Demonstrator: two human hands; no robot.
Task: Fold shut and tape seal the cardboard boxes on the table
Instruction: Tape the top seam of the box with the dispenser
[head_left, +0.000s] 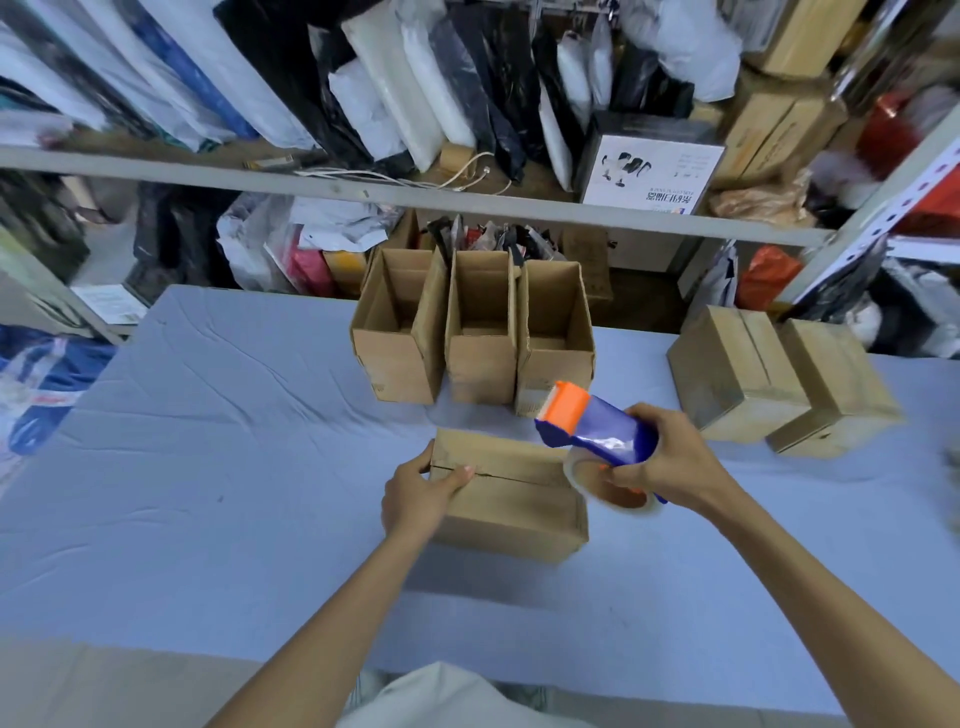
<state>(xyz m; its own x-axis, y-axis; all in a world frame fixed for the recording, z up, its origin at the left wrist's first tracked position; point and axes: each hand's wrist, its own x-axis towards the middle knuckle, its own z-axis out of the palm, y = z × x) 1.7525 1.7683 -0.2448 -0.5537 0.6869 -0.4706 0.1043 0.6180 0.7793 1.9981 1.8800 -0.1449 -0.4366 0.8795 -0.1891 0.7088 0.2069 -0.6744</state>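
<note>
Head view: table (208, 415) under a blue cloth is the work surface. Left hand (423, 491) grips the left end of the box (511, 499), thumb on top by the flap seam, fingers curled down the end wall, likely to pin the flaps shut and stop the box sliding once tape goes on. Box lies near mid-table, flaps folded flat, seam bare, no tape on it. Behind it, three open boxes (480, 332) stand upright in a touching row, flaps up, probably queued. Dispenser (597, 431) hovers over the box's right end, orange head tipped up and off the cardboard, so taping is not yet begun. Right hand (670, 457) has its fingers clamped round the dispenser body and roll. At right, two closed boxes (779, 384) sit side by side, apart from the rest, likely finished; one seems to carry a tape strip.
</note>
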